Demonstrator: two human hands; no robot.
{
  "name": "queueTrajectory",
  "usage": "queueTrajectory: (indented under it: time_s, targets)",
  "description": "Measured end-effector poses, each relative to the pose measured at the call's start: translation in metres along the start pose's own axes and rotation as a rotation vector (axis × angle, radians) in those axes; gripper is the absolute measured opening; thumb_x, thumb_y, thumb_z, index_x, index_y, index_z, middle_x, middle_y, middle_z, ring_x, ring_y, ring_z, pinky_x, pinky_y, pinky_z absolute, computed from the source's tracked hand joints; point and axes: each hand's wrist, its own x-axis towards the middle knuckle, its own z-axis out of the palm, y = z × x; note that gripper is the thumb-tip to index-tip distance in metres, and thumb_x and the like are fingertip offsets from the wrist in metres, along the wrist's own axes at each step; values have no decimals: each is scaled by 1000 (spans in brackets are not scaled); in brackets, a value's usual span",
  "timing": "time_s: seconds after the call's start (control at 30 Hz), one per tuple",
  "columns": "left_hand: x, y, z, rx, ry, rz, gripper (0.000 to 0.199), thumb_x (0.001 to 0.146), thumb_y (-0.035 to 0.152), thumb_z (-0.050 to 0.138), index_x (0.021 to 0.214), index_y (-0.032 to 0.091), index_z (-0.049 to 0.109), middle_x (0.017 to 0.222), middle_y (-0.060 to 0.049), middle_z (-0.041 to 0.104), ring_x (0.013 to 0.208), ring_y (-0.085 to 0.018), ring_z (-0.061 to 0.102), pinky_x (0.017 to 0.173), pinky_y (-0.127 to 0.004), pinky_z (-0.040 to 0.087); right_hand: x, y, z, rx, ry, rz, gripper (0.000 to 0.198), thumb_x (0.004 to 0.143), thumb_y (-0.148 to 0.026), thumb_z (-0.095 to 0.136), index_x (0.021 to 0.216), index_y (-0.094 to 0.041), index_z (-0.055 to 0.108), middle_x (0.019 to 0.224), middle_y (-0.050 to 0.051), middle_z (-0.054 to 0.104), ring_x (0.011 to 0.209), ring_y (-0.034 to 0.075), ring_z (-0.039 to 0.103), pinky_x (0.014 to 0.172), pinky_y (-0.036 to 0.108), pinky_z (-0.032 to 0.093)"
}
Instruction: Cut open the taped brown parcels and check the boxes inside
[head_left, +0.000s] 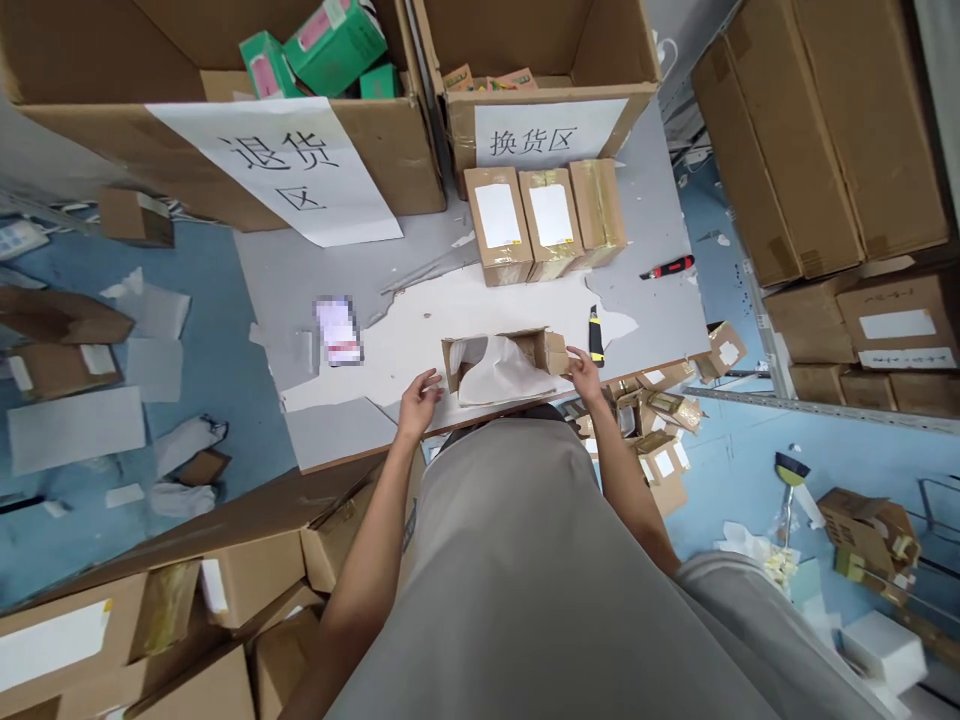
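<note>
A small opened cardboard box (543, 350) lies near the table's front edge, with white paper (499, 372) bulging out of it. My left hand (420, 402) is just off the box's left end, fingers loosely bent and apart, holding nothing. At the opposite end, my right hand (584, 377) has its fingertips on the right flap. A black and yellow utility knife (595, 335) lies close to that hand. Three taped cardboard boxes (551, 220) stand in a row farther back, two with white labels showing. A phone with a blurred screen (338, 330) rests on the left side.
Two large cartons with white paper signs stand at the back; the left one (390, 160) holds green boxes (337, 45). A red and black utility knife (671, 267) lies at the table's right. Cartons (810, 140) are stacked on the right; boxes and paper litter the blue floor (247, 380).
</note>
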Motion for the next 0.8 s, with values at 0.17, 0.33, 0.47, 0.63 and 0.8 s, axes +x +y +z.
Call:
queueTrajectory:
  time_s: [0.17,0.33,0.47,0.63,0.8]
  targets:
    - [-2,-7,15,81,-169,107,58,68,50,89,115,18,75,127,-17,84,120,-35,79,117,-52,60,-28,33,24,57,-249,-90,89,82,-55,88,160,-22,63,158,19,72,142,34,71,125,55,57]
    - [-12,-1,24,54,-251,167,70,70,52,89,130,18,75,143,-17,80,120,-34,80,113,-50,63,-71,42,13,108,-219,-203,110,78,-70,95,170,-24,56,169,19,64,158,40,60,134,57,49]
    - [-20,12,49,91,-382,221,70,75,49,85,136,17,75,141,-16,81,116,-31,81,109,-47,65,-107,38,-23,108,-57,-257,113,76,-77,97,169,-25,59,169,18,65,163,40,56,138,55,45]
    - [-38,32,112,162,-529,322,73,82,48,83,148,19,73,147,-15,78,116,-30,80,107,-47,67,-141,47,-83,92,167,-261,108,80,-83,90,166,-24,62,171,19,64,161,41,58,139,56,43]
    - [-66,43,206,282,-658,429,69,92,43,80,157,24,69,155,-15,73,116,-29,81,105,-47,68,-153,76,-159,119,377,-218,87,86,-75,83,156,-25,69,160,17,73,157,37,61,136,56,46]
